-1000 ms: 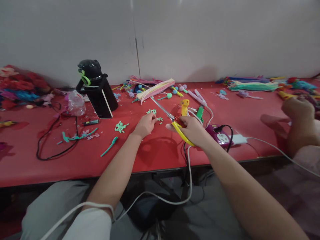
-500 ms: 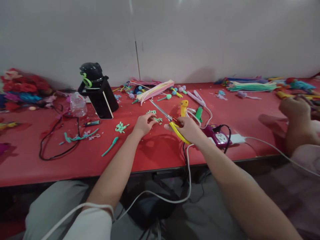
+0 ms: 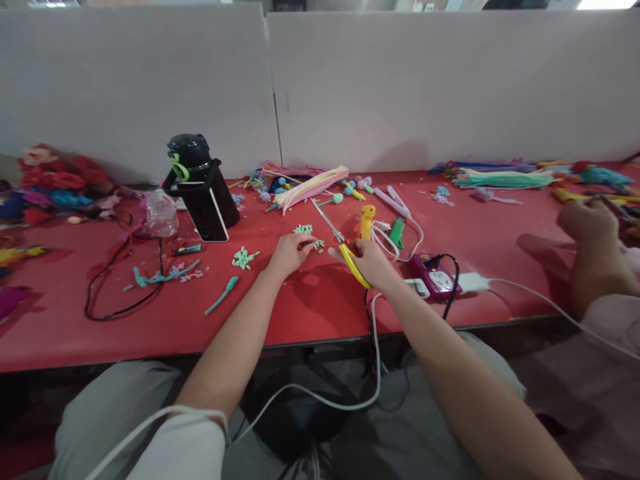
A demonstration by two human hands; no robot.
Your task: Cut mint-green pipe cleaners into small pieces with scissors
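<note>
My right hand (image 3: 369, 259) grips yellow-handled scissors (image 3: 345, 248) on the red table (image 3: 320, 307); the blades point up-left towards a bundle of pink and yellow pipe cleaners (image 3: 310, 185). My left hand (image 3: 289, 253) rests palm down with fingers curled on small green pipe-cleaner bits (image 3: 306, 233), fingertips close to the scissors. What the fingers pinch, if anything, is hidden. A second heap of green bits (image 3: 243, 257) and a green stem (image 3: 220, 295) lie to the left.
A black jug (image 3: 193, 175) with a phone (image 3: 210, 213) leaning on it stands at left, beside a clear bottle (image 3: 161, 213) and black cable (image 3: 115, 280). A purple power strip (image 3: 434, 273) sits right of my hand. Another person's hand (image 3: 593, 250) rests at far right.
The camera has tilted, so the scene sits a little lower. Both hands have stayed together over the green bits, shifting slightly left with the scissors.
</note>
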